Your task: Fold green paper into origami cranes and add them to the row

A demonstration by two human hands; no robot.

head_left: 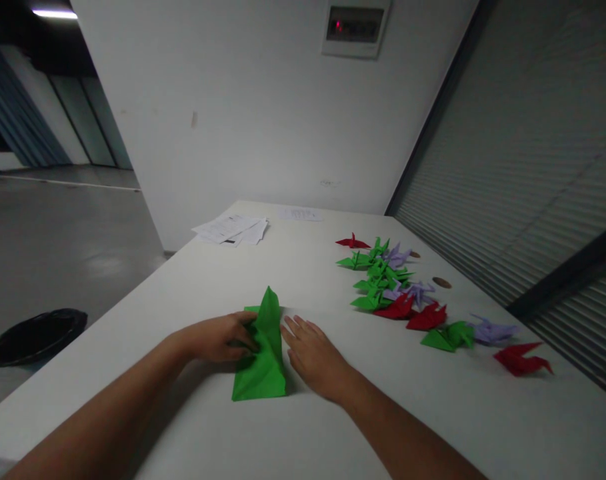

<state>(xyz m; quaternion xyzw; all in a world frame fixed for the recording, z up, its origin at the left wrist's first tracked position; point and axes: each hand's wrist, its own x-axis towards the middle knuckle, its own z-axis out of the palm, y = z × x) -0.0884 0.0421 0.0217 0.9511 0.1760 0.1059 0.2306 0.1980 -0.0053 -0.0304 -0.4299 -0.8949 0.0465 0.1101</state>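
Observation:
A partly folded sheet of green origami paper (261, 373) lies on the white table in front of me. One pointed flap stands up from its middle and tapers to a tip at the far end. My left hand (227, 339) is at the left side of the paper, fingers bent and closed on it; some fingertips are hidden by the raised flap. Along the paper's right edge lies my right hand (315, 353), palm down, its fingers stretched out and slightly apart, holding nothing.
Several folded paper cranes, green (377, 270), red (521, 360) and purple (493, 330), spread along the table's right side. Printed sheets (233, 229) lie at the far left. A black-lined bin (35, 337) stands left of the table; blinds (523, 167) border the right.

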